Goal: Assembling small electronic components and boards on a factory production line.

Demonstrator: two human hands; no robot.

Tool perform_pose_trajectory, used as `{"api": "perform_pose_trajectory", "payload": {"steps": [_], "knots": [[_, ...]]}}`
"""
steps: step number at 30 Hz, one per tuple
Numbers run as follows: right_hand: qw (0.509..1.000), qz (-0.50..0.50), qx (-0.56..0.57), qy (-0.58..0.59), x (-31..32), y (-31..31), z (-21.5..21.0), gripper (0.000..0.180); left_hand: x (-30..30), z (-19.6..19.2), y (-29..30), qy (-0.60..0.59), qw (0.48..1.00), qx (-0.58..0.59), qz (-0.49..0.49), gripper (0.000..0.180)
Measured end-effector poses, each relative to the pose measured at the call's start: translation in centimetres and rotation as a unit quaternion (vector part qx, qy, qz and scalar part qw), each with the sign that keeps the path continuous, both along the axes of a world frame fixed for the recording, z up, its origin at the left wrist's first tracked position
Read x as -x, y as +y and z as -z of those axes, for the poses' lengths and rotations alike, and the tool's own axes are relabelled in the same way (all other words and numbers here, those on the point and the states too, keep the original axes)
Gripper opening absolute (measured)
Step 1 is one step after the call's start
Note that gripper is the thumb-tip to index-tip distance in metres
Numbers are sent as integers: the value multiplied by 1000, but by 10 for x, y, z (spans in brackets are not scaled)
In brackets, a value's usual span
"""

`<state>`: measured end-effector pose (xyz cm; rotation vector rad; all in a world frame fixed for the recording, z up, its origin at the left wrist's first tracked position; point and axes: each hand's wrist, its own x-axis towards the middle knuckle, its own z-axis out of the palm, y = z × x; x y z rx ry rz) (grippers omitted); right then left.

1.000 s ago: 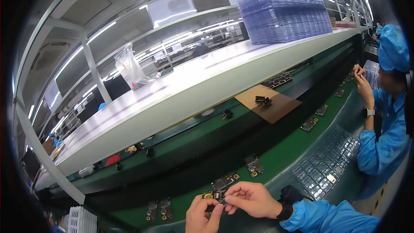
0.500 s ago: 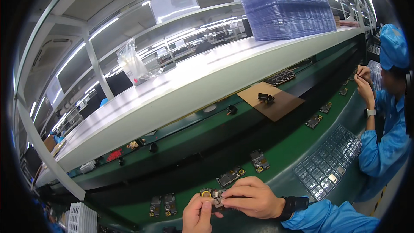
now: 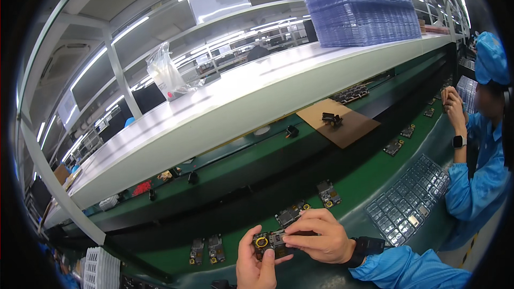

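A small circuit board point(image 3: 262, 243) with a yellow ring at one end rests in my left hand point(image 3: 256, 268), gripped between thumb and fingers. From the right, my right hand point(image 3: 322, 240) pinches the edge of a small grey metal plate point(image 3: 277, 238) lying against the board's face. Its fingertips partly cover the plate. Just beyond my hands lies another circuit board point(image 3: 288, 215), partly hidden by my right fingers. Farther right is a similar board point(image 3: 328, 194). Two more boards lie side by side to the left, the nearer one point(image 3: 216, 248) close to my left hand.
A clear compartment tray point(image 3: 408, 199) lies at right, beside a co-worker in blue point(image 3: 484, 144). A brown board point(image 3: 350, 128) carries a black part point(image 3: 332, 120). Above the green bench runs a white shelf point(image 3: 214, 112) with stacked clear trays point(image 3: 364, 16). White trays point(image 3: 101, 268) stand lower left.
My left hand has opened out around the board, showing more of it. The grey plate now lies flatter against the board, with my right fingers still on it. The view has shifted slightly.
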<state>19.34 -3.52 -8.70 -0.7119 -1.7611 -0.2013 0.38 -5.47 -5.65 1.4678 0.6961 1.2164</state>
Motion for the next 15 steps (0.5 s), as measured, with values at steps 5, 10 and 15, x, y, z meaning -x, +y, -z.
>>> {"api": "perform_pose_trajectory", "payload": {"steps": [5, 10, 15], "knots": [[1000, -6, -12, 8, 1, 0, -2, 29, 1, 0, -1, 45, 998, -47, -25, 49], [1000, -2, -29, -2, 0, -1, -4, 28, -1, 0, -5, 54, 996, -69, -33, 48], [999, 2, -32, -1, 1, -1, -4, 28, -2, 2, -6, 45, 998, -43, -27, 48]]}}
